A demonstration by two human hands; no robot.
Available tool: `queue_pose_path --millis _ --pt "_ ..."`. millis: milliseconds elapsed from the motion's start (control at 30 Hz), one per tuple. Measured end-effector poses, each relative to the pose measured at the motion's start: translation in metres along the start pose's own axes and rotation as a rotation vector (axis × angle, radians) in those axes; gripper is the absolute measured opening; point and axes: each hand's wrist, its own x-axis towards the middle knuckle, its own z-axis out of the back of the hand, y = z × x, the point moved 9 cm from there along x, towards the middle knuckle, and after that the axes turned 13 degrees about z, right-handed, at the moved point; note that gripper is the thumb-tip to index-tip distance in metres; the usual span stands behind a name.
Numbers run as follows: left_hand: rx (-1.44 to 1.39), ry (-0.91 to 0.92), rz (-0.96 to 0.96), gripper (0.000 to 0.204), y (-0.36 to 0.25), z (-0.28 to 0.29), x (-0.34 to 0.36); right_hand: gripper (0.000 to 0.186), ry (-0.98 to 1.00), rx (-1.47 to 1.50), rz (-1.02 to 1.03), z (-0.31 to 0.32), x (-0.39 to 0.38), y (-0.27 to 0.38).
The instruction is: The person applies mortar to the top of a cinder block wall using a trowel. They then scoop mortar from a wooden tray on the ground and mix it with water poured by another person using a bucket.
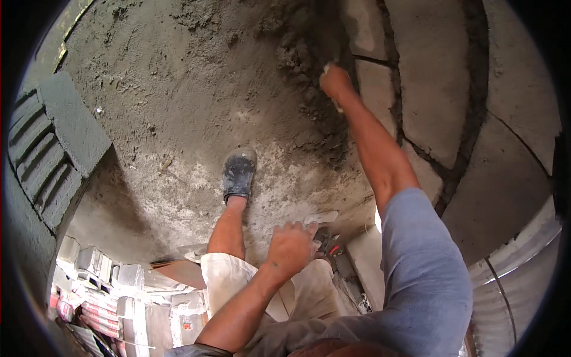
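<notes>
My right hand point(336, 82) reaches far forward, its fingers closed round a tool whose pale handle end point(340, 108) pokes out below the fist. The tool's working end is lost in the dark, so its kind is unclear. Beside that fist lies rough, wet grey mortar point(291, 59), heaped against the foot of the block wall point(431, 77). My left hand point(290, 247) hangs over my knee, fingers loosely bent and slightly apart, with nothing visible in it. Just beyond its fingertips a pale flat piece point(324, 217) shows on the floor.
My dark, mortar-smeared shoe point(239, 171) stands on the spread mortar. Grey hollow concrete blocks point(44, 154) rise on the left. Stacked bags point(101, 312) and pale blocks point(128, 276) lie at the lower left. A brown sheet point(181, 272) sits beside my leg.
</notes>
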Motion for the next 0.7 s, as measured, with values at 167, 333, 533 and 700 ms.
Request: queue_pose_path --millis 167,333,533,700 --pt "-0.037 -0.048 -0.054 0.041 -0.018 0.000 0.008 0.035 -0.163 -0.067 0.032 0.058 0.025 -0.046" --pt "0.041 -0.053 -0.070 0.041 -0.026 -0.005 0.002 0.029 -0.131 0.128 0.025 0.030 0.071 0.007" --pt "0.076 0.028 0.049 0.043 -0.018 -0.029 0.013 0.033 0.008 0.102 0.020 0.005 -0.055 0.008" --pt "0.147 -0.025 0.060 0.044 -0.026 -0.052 0.019 0.039 -0.201 0.268 -0.105 -0.111 -0.249 -0.122"
